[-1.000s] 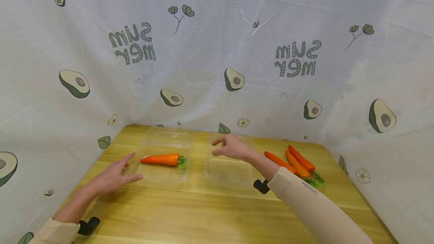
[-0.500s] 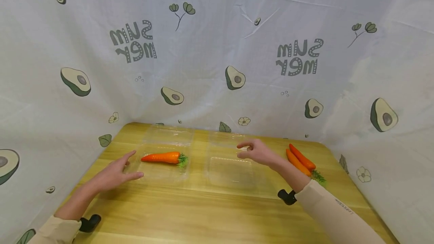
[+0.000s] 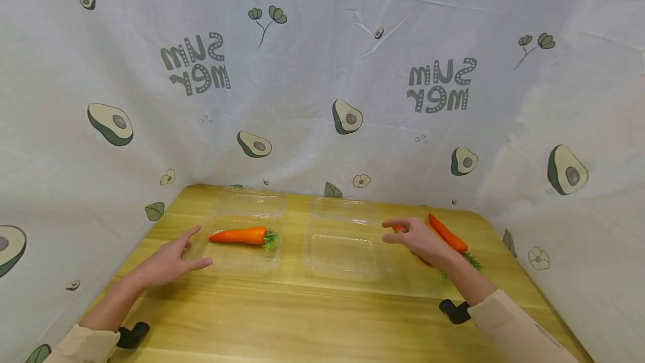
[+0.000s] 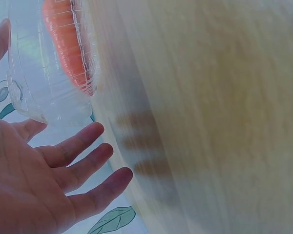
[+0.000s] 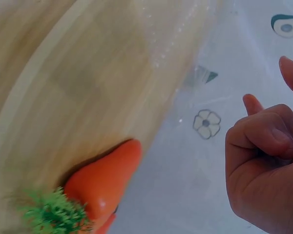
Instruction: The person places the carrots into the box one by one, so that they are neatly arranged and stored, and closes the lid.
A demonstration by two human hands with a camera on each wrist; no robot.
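Observation:
An orange carrot [image 3: 239, 236] with green leaves lies in a clear plastic clamshell box [image 3: 242, 266], whose lid is folded back. My left hand [image 3: 166, 262] hovers at that box's left side, fingers spread and holding nothing; whether a fingertip touches the box I cannot tell. My right hand [image 3: 423, 242] is above the loose carrots at the right, nothing in its grasp. Thumb and index finger stand apart while the other fingers are curled, as the right wrist view shows. One carrot [image 3: 447, 233] shows behind the hand; others are partly covered by it. A carrot [image 5: 105, 178] appears below it in the right wrist view.
Another clear clamshell box [image 3: 340, 256], lid back and nothing inside, stands right of the first. Both are on a wooden table [image 3: 282, 318]. A white curtain [image 3: 302, 71] printed with avocados encloses the back and sides.
My right hand has travelled right, from over the second box to over the loose carrots. The left hand keeps its place beside the first box.

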